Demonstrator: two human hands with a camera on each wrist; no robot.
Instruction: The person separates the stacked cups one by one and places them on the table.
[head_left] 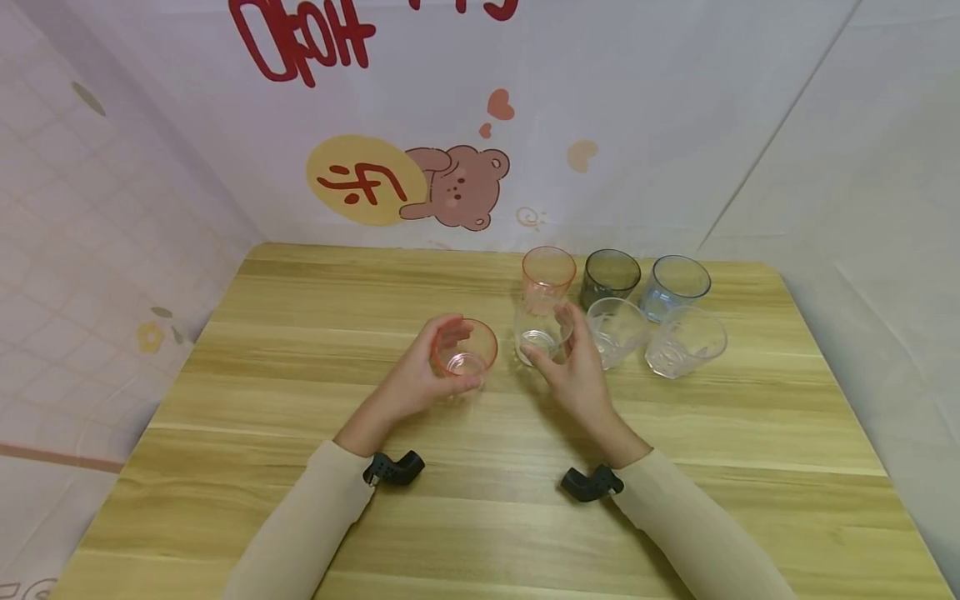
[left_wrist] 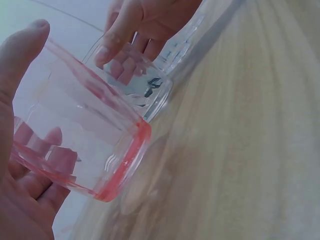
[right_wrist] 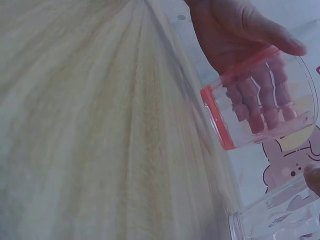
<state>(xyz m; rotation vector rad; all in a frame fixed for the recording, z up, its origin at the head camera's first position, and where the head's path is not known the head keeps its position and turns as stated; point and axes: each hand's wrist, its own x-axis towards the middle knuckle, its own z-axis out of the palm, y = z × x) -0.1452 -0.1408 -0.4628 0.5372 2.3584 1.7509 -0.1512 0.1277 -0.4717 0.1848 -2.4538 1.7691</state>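
Note:
My left hand [head_left: 420, 371] grips a red-tinted glass [head_left: 467, 358], with the thumb on the near side and the fingers around the far side. In the left wrist view, the glass's thick red base [left_wrist: 125, 167] appears slightly above the tabletop. My right hand [head_left: 581, 375] holds a clear glass [head_left: 536, 337] between thumb and fingers, just right of the red-tinted one. Whether the clear glass touches the table, I cannot tell. In the right wrist view, the left hand's fingers [right_wrist: 270, 100] show through the red-tinted glass; only part of the clear glass [right_wrist: 280, 220] is visible.
Behind the right hand stand another red-tinted glass [head_left: 549, 271], a dark grey glass [head_left: 611, 279] and a blue glass [head_left: 675, 287]. Two clear glasses [head_left: 617, 333] stand in front of them, right of the hand. The wooden table [head_left: 300, 333] meets a printed backdrop [head_left: 637, 125].

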